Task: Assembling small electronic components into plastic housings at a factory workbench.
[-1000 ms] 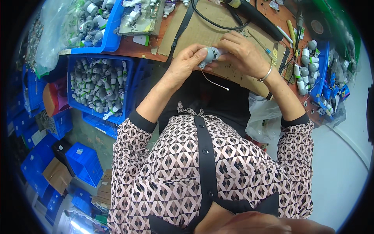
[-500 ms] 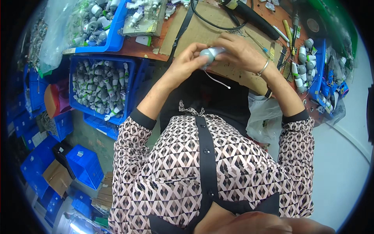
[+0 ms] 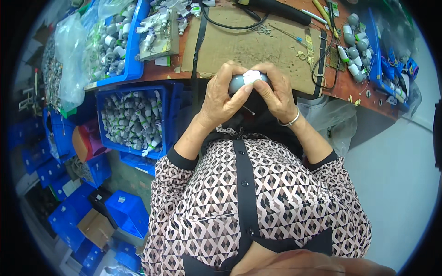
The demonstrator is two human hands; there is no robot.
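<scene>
Both my hands hold a small grey-and-white rounded plastic part [image 3: 251, 77] in front of my body, at the near edge of a cardboard sheet. My left hand [image 3: 222, 94] grips its grey end, thumb along the near side. Around the other end are the fingers of my right hand [image 3: 276, 94], which wears a bracelet; its thumb presses the white middle. A thin pale wire [image 3: 248, 110] with a small white tip hangs below the part. Fingers cover much of both ends.
The cardboard sheet [image 3: 235, 41] lies on a reddish table, with a black-handled tool [image 3: 285, 10] and cable at its far side. More grey-and-white parts fill a blue crate [image 3: 99, 120] at left and lie beside a blue bin [image 3: 376, 60] at right. Another blue bin [image 3: 133, 64] stands upper left.
The part has come slightly nearer my body and now lies crosswise between both hands. My right hand has moved from above it to its right end. The view has shifted a little.
</scene>
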